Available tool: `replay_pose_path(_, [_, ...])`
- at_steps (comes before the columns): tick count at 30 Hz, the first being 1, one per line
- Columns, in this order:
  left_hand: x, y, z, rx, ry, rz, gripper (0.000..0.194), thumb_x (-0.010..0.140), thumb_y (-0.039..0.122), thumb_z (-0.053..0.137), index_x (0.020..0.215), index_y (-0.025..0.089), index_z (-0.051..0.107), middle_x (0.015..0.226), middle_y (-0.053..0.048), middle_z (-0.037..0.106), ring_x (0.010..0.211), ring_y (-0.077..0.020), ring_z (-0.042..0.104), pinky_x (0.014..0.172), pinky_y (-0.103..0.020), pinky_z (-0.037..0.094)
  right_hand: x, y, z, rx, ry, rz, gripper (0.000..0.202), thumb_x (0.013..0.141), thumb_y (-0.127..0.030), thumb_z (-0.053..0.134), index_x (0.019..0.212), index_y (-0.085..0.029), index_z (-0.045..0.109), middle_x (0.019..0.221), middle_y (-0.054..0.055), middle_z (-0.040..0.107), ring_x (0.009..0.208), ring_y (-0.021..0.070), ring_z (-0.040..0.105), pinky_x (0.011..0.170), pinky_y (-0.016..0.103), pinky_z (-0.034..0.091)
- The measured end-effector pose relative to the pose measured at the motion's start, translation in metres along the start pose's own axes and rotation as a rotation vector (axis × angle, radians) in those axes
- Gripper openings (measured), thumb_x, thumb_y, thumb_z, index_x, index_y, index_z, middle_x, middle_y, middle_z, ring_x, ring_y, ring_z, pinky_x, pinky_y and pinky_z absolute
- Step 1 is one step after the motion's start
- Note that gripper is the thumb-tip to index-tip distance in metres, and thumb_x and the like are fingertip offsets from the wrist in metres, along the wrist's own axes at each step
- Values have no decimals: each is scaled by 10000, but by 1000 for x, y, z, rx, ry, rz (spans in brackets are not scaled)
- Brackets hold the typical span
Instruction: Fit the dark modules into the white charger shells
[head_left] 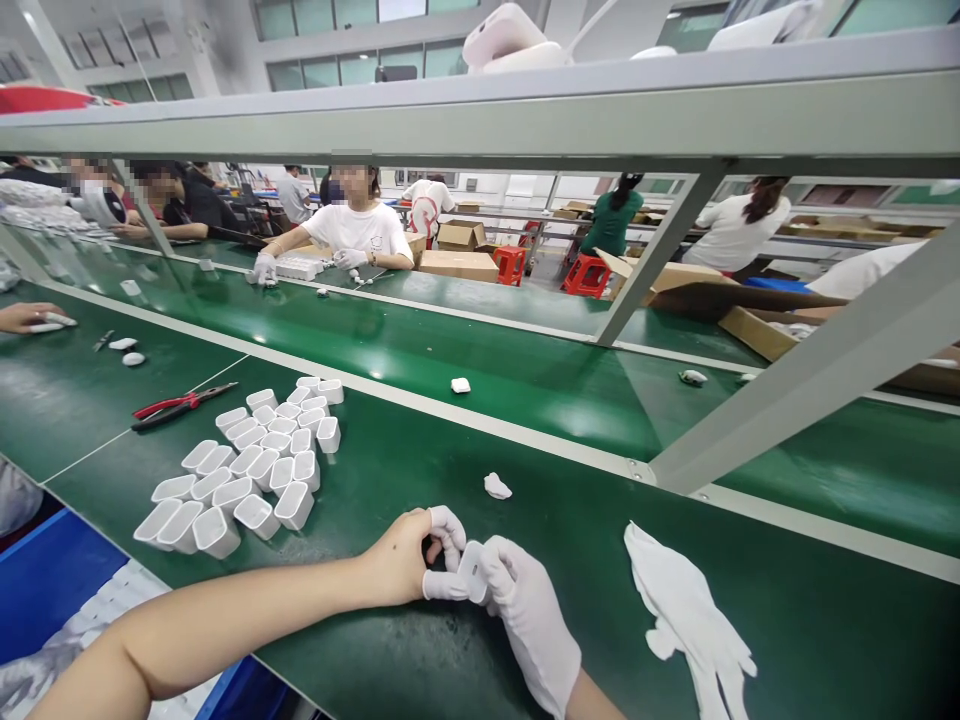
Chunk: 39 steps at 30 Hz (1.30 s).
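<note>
Between my two hands, above the green work surface, is a small white plastic housing [473,572] with a small dark slot on its face. My left hand [433,560], with white finger covers on some fingers, pinches its left edge. My right hand [523,605], in a white glove, grips its right side. Left of my hands stand several open white rectangular cups [262,470] in a loose cluster. A small crumpled white piece [496,486] lies just beyond my right hand.
Red-handled pliers [180,404] lie beyond the cups. A spare white glove [686,610] is at the right. A slanted metal post [810,370] rises from the rail at right. The green conveyor [405,350] carries small white parts. A co-worker's hand [34,318] rests at far left.
</note>
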<state>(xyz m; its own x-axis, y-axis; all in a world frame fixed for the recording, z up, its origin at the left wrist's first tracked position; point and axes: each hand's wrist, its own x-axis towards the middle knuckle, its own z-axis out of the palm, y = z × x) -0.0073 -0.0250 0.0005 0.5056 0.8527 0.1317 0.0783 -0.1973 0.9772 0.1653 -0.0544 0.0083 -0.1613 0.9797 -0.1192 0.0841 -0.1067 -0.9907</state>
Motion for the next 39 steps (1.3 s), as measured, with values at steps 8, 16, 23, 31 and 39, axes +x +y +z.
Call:
replay_pose_path(8, [-4, 6, -4, -40, -19, 43, 497, 813, 635, 573, 897, 147, 542, 723, 4, 549, 628, -116, 421, 609, -246, 356, -6, -8, -2, 116, -39, -96, 509, 748, -704, 637, 783, -198, 596, 749, 33, 649, 710, 200, 608, 707, 323, 509])
replay_pose_path(16, [3, -6, -6, -301, 42, -109, 429, 784, 480, 721, 994, 145, 554, 784, -9, 592, 688, -124, 535, 684, -258, 427, 1, 16, -2, 121, -62, -255, 544, 808, -408, 705, 1297, -243, 536, 1298, 123, 583, 1129, 271, 608, 972, 418, 499])
replay_pose_path(23, [-2, -2, -3, -200, 126, -23, 301, 809, 241, 707, 1031, 156, 522, 882, -31, 601, 822, -146, 598, 819, -308, 481, 4, 17, -7, 223, -40, -63, 596, 799, -398, 710, 1352, -248, 545, 1374, 95, 545, 1262, 297, 514, 1089, 494, 396])
replay_pose_path(31, [-6, 2, -5, -69, 85, 86, 400, 788, 101, 610, 1165, 177, 499, 1037, -58, 577, 951, -170, 601, 915, -349, 499, 5, 4, -11, 378, -42, 89, 602, 732, -499, 782, 1219, -176, 636, 1238, 131, 644, 1173, 321, 592, 1074, 500, 425])
replay_pose_path(39, [-2, -8, -5, 23, 106, -26, 484, 703, 186, 700, 1170, 123, 589, 935, -71, 643, 831, -180, 614, 807, -338, 524, 7, 19, -2, 214, 98, -93, 600, 701, -425, 796, 1208, -172, 597, 1175, 153, 669, 1066, 305, 658, 969, 474, 536])
